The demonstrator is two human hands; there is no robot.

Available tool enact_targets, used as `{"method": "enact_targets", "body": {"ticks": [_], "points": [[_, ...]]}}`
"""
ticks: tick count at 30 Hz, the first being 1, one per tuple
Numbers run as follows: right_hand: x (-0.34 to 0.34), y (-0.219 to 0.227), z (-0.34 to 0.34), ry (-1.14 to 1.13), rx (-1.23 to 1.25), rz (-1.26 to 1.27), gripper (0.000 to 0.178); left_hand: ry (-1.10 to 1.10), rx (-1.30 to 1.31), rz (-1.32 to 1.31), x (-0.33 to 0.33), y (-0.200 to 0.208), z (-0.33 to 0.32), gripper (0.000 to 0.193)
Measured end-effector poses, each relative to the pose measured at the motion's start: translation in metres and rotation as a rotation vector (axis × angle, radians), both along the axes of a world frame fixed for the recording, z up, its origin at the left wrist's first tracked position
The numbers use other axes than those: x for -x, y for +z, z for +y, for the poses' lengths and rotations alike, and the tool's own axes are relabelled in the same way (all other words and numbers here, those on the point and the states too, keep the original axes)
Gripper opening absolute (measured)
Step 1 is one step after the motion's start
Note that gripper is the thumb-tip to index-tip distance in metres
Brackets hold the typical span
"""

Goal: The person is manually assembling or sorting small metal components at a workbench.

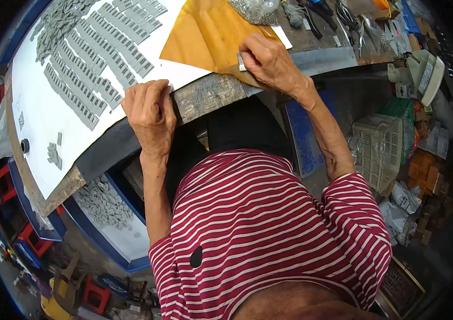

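Observation:
My left hand [151,114] is closed at the table's front edge, its fingers curled down and pressed together. Whatever they may hold is hidden. My right hand [274,61] pinches a small light-grey piece [241,61] over the front corner of an amber-brown sheet [200,34]. Left of that sheet, on white paper [184,72], small grey parts with dark slots lie side by side in several slanting rows [85,80]. A loose heap of similar grey parts [58,29] is behind them. A few more pieces [54,154] sit near the left corner, beside a black ring [25,145].
A clear bag of small metal bits [253,12], pliers [312,21] and other tools crowd the far right. Below the table at left stands a blue tray [125,261] holding many grey parts. Red stools [96,296] and a beige plastic crate [378,149] stand around.

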State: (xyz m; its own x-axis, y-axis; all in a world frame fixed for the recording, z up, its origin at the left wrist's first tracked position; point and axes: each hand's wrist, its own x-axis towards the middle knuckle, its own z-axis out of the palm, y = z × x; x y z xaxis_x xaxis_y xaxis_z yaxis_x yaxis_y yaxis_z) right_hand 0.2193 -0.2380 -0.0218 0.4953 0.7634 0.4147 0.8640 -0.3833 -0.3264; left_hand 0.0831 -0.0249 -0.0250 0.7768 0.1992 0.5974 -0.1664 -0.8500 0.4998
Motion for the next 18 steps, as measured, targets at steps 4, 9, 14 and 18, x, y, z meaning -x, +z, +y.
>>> {"method": "enact_targets", "body": {"ticks": [4,9,14,18], "points": [[0.0,0.002,-0.001,0.001,0.007,0.024,0.008,-0.001,-0.01,0.005,0.0,0.001,-0.001,0.016],[0.0,0.004,-0.002,-0.027,0.019,0.054,0.009,0.0,-0.01,0.0,-0.001,0.001,-0.001,0.016],[0.002,0.01,-0.004,-0.106,-0.046,0.254,0.013,0.005,0.001,0.004,0.0,0.003,-0.001,0.017],[-0.003,0.002,-0.007,-0.205,-0.131,0.482,0.013,0.006,-0.004,-0.004,0.001,0.004,-0.002,0.017]]}}
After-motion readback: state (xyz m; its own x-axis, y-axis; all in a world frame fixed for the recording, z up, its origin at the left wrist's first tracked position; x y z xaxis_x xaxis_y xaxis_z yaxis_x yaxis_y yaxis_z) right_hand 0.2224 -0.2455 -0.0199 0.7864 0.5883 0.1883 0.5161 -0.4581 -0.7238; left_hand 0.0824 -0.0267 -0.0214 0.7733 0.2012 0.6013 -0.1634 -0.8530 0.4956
